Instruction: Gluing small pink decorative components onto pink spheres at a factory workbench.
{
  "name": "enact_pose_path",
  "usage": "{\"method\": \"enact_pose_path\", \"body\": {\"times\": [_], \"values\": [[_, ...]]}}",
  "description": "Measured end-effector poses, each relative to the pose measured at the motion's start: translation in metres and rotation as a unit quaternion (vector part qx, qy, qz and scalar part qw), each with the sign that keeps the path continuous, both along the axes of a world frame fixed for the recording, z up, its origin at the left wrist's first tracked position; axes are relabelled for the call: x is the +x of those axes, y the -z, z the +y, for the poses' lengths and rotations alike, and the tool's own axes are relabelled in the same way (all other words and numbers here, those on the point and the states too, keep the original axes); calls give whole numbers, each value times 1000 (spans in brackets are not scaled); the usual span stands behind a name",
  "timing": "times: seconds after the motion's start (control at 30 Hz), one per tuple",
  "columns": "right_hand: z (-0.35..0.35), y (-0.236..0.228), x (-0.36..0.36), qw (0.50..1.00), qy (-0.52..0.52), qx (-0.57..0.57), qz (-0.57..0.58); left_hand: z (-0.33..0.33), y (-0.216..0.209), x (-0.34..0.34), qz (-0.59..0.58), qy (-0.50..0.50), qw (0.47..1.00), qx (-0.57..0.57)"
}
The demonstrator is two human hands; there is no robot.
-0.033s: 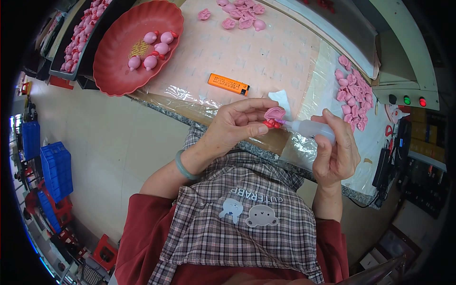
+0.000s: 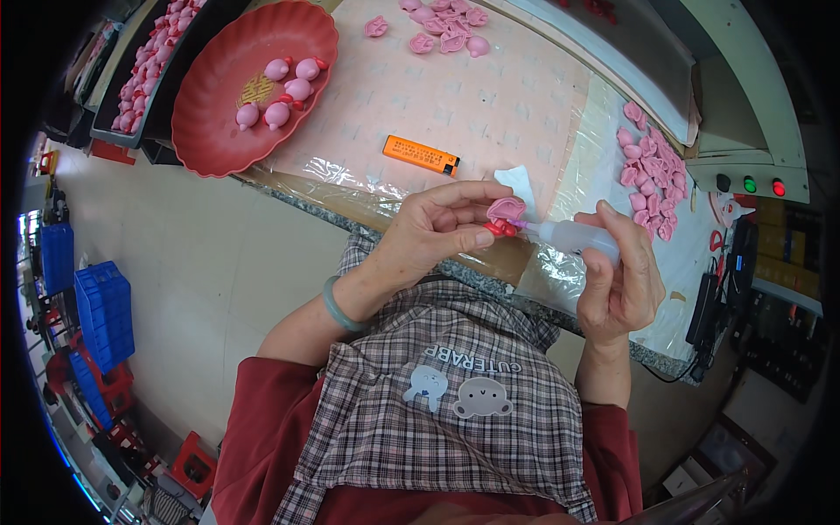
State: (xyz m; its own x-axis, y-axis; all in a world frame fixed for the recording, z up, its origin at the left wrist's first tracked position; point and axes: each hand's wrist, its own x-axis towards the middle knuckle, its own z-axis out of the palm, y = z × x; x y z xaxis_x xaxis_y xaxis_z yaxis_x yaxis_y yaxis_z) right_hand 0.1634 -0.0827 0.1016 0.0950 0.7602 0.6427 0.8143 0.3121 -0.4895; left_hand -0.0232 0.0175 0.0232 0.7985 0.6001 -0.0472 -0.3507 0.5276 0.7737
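Note:
Between the thumb and fingers of my left hand (image 2: 430,229) is a small pink hollow plastic piece (image 2: 505,210) with a red part (image 2: 500,228) at its lower side. My right hand (image 2: 623,278) is closed around a translucent squeeze bottle (image 2: 582,239) lying nearly level. Its thin pinkish nozzle tip reaches the pink piece, touching it or very near; I cannot tell which. Just behind my left fingers lies a small white piece of paper or cloth (image 2: 516,186). An orange lighter (image 2: 421,155) rests on the table further left.
Assembled pink-and-red pieces (image 2: 297,88) lie in a red scalloped dish (image 2: 197,131), beside a dark bin (image 2: 109,105) full of similar ones. Loose pink parts (image 2: 451,35) are at the far edge, and a bigger heap (image 2: 654,179) is on the right. A machine housing (image 2: 744,166) stands at far right.

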Motion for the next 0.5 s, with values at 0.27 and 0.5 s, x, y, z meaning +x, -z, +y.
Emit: {"method": "enact_pose_path", "body": {"times": [0.27,0.5], "values": [[2,0,-1,1000,-6,-1,-6,0,1,1,0,0,1000,3],[2,1,-2,1000,-2,-10,-9,0,1,0,8,7,1000,4]]}}
